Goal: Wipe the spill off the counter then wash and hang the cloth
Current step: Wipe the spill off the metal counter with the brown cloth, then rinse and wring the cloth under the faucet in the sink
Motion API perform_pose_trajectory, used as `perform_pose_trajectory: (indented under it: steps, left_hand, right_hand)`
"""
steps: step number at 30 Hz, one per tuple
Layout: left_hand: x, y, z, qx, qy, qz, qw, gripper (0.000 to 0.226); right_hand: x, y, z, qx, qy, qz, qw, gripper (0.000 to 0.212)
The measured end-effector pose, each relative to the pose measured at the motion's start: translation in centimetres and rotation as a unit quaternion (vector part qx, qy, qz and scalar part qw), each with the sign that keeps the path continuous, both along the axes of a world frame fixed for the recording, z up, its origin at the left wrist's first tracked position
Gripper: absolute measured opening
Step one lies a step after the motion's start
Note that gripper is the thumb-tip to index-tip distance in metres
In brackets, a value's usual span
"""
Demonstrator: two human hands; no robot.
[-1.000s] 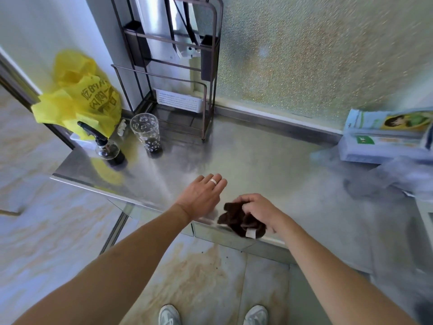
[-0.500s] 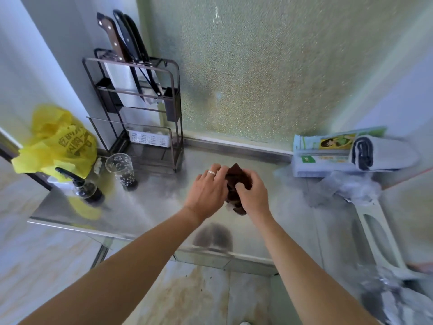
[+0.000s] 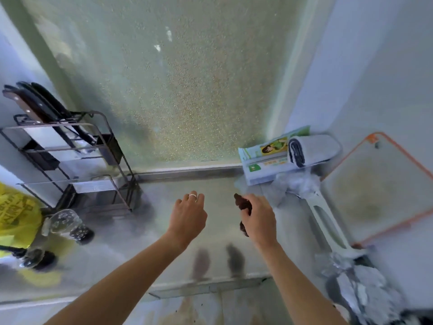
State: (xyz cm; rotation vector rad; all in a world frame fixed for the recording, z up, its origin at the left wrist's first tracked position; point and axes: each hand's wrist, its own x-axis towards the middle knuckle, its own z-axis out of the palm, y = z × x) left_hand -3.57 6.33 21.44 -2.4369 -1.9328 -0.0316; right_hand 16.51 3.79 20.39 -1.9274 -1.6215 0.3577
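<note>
Two hands above the counter (image 3: 145, 254), one with the cloth.
The right hand (image 3: 259, 219) grips the dark cloth (image 3: 243, 204), bunched, its ends showing above and below the fist; the left hand (image 3: 187, 215), just beside and apart, hangs loosely curled, holding nothing. Farther back stands a rack (image 3: 93, 158).

Dark brown cloth (image 3: 243, 205), grey steel counter (image 3: 164, 231), yellow printed bag (image 3: 16, 216), speckled green wall (image 3: 168, 95), orange-rimmed board (image 3: 398, 148)

Two bare arms, no sleeves showing. Left hand (image 3: 187, 215) wears one thin pale ring (image 3: 192, 195) on finger. Right hand (image 3: 259, 219) wears no ring, no glove, no watch on wrist
</note>
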Motion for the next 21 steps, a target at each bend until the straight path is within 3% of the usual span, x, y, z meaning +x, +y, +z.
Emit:
perform_pose_trajectory:
  steps: [6, 11, 15, 21]
  left_hand:
    - [5.0, 1.4, -0.9, 0.004, -0.010, -0.121, 0.993, 0.016]
    - [9.7, 1.1, 0.0, 0.010, -0.058, -0.245, 0.968, 0.021]
    - [12.5, -1.5, 2.5, 0.026, -0.078, -0.364, 0.928, 0.011]
    - [17.3, -9.5, 5.8, -0.004, -0.108, -0.515, 0.850, 0.021]
  right_hand:
    - [4.3, -3.6, 0.5, -0.001, 0.005, -0.145, 0.989, 0.035]
    - [5.5, -8.3, 1.8, -0.034, 0.024, -0.279, 0.959, 0.034]
    - [5.4, -13.6, 3.1, -0.033, 0.041, -0.363, 0.930, 0.025]
    - [4.8, -24.6, 6.4, -0.043, 0.023, -0.476, 0.878, 0.022]
